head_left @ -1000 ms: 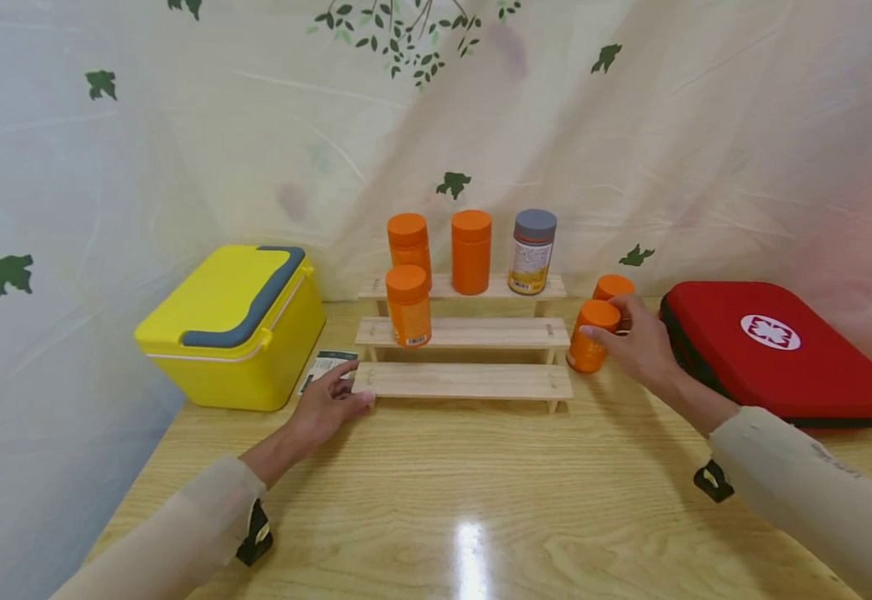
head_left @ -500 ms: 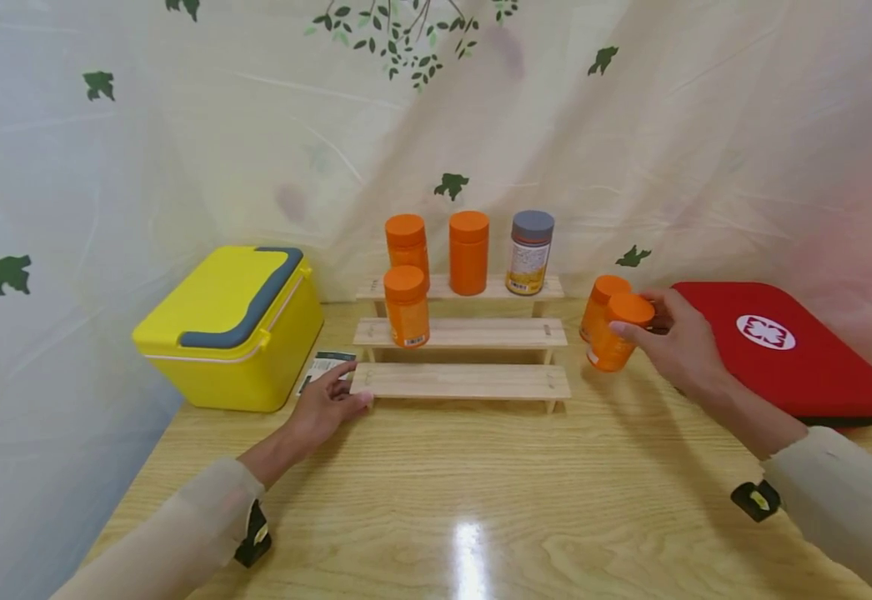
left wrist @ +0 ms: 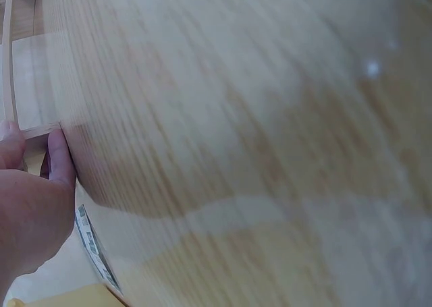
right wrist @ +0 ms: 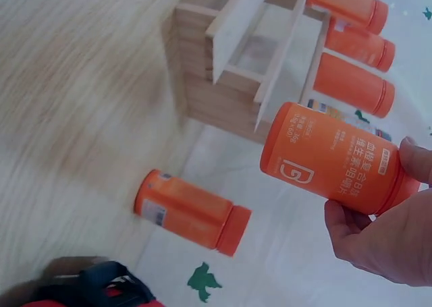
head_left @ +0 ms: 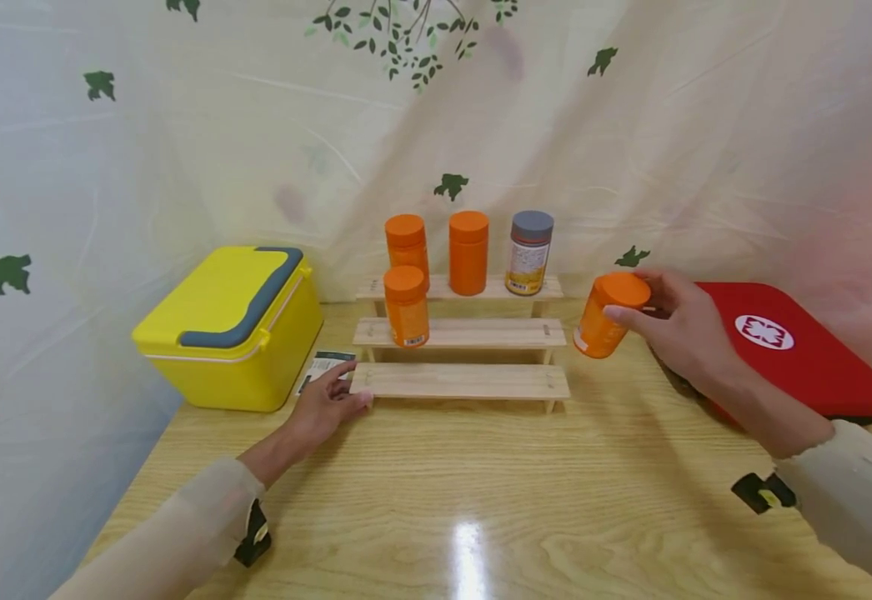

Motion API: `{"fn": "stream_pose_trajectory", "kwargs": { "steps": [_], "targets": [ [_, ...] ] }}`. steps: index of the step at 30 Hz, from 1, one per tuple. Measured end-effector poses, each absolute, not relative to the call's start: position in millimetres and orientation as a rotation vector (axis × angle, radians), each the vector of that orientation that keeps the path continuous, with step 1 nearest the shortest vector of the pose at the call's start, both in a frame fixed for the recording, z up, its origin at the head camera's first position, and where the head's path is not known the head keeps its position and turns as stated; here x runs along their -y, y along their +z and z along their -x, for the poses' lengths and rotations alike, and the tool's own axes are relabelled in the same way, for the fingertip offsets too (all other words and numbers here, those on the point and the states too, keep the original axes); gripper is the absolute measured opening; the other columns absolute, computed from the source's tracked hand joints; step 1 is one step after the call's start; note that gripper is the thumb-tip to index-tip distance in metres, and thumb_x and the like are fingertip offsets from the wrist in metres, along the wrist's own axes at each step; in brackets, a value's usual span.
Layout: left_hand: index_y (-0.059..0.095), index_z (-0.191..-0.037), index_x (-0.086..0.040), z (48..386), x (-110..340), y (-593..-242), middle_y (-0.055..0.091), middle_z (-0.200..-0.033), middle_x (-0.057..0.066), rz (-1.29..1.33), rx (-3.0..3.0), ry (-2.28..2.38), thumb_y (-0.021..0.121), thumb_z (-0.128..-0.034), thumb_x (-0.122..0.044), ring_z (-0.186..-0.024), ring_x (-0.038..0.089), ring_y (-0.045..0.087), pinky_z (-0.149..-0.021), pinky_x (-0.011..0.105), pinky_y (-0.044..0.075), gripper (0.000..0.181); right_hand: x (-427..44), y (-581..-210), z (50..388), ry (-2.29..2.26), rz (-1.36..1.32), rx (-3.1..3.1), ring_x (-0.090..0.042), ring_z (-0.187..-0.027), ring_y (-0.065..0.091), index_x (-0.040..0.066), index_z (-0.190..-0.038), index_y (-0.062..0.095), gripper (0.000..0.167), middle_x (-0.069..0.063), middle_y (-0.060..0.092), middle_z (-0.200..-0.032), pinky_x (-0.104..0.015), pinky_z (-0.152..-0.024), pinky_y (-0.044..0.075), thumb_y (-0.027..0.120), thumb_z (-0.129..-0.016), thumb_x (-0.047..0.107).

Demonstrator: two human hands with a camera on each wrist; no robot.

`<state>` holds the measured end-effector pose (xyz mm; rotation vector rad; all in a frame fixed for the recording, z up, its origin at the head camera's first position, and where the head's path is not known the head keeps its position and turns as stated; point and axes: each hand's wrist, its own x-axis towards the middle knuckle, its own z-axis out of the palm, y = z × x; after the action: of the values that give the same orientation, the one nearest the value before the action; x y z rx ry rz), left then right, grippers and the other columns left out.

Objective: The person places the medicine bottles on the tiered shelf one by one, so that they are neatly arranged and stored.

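My right hand [head_left: 687, 325] pinches an orange pill bottle [head_left: 603, 321] near its cap, off the table and slightly tilted; white print shows on its side [right wrist: 331, 158]. A second orange bottle [right wrist: 189, 212] stands on the table in the right wrist view; in the head view the held one mostly hides it. At the left end of a three-step wooden rack [head_left: 466, 381], my left hand [head_left: 319, 414] grips the lowest step between thumb and fingers. On the top step are two orange bottles [head_left: 469, 254] and a grey-capped bottle [head_left: 529, 254]. One orange bottle [head_left: 407, 308] occupies the middle step's left end.
To the left stands a yellow box [head_left: 233, 325] with a grey handle. Beside it a printed card [head_left: 323, 367] lies partly behind my left hand. A red case [head_left: 789, 350] with a white emblem lies at the right, behind my right forearm. A patterned curtain hangs behind.
My right hand has lifted the orange bottle off the table, drawn it to the right, then raised it in front of the other one. My left hand stays on the rack.
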<state>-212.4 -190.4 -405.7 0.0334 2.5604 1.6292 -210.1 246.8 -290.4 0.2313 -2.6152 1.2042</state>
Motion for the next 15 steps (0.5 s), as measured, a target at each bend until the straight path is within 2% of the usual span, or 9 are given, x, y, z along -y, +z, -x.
{"fn": "stream_pose_trajectory", "kwargs": {
  "steps": [3,9,15],
  "targets": [
    [0.036,-0.147,-0.004,212,190,-406,0.064,-0.116,0.021,-0.025,-2.559,1.635,0.065,-0.0913,-0.01,-0.094,0.02,0.063,-0.082,0.027,0.054,0.063,-238,-285,211,1.214,-0.263,2.603,-0.03,-0.112,0.053,0.009,-0.14,0.042,0.062,-0.015,0.054,-0.132,-0.023,-0.087,0.044,0.067,-0.09,0.034],
    [0.036,-0.147,-0.006,212,190,-405,0.064,-0.116,0.019,-0.011,-2.577,1.608,0.065,-0.0915,-0.012,-0.094,0.02,0.063,-0.084,0.028,0.054,0.063,-219,-276,216,1.261,-0.37,2.554,-0.023,-0.105,0.054,0.007,-0.135,0.047,0.052,-0.012,0.057,-0.125,-0.012,-0.081,0.043,0.068,-0.091,0.025],
    [0.035,-0.147,-0.002,211,189,-404,0.064,-0.114,0.022,-0.03,-2.557,1.647,0.065,-0.0914,-0.01,-0.092,0.02,0.065,-0.081,0.029,0.055,0.063,-196,-269,222,1.399,-0.458,2.535,-0.025,-0.103,0.057,0.005,-0.133,0.046,0.05,-0.012,0.057,-0.123,-0.016,-0.082,0.046,0.069,-0.091,0.019]
  ]
}}
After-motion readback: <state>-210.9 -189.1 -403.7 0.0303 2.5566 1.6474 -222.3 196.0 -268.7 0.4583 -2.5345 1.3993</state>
